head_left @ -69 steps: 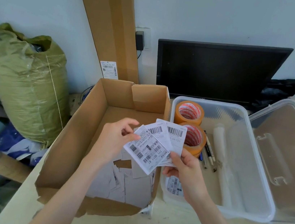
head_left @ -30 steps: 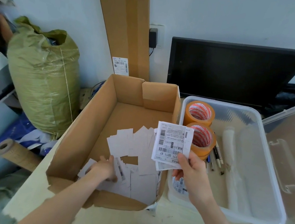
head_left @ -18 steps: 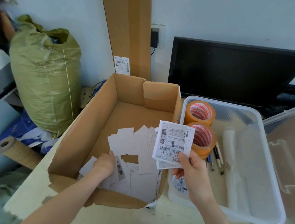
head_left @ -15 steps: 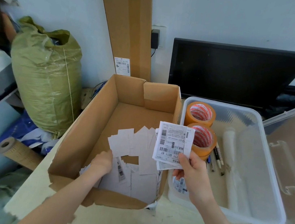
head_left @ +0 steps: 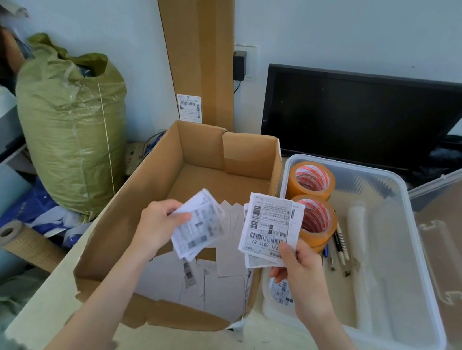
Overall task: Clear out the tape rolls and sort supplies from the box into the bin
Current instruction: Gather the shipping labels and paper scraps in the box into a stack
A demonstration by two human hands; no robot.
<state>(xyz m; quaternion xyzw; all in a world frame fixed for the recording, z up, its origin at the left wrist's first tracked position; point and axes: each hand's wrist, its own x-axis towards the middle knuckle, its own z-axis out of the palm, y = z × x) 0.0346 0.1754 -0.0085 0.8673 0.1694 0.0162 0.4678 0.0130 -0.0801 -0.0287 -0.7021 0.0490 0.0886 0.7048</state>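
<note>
1. Left hand (head_left: 157,225) pinches a few labels (head_left: 200,224) over the box (head_left: 142,207).
2. Right hand (head_left: 299,269) grips a label stack (head_left: 270,227), bin (head_left: 410,244) just beyond it.
3. Paper's light, floppy, probably slippery; grab edges.

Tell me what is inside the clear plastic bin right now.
The clear plastic bin holds two orange tape rolls, several pens, a white roll and a barcode label. The right hand covers its near-left corner.
</note>
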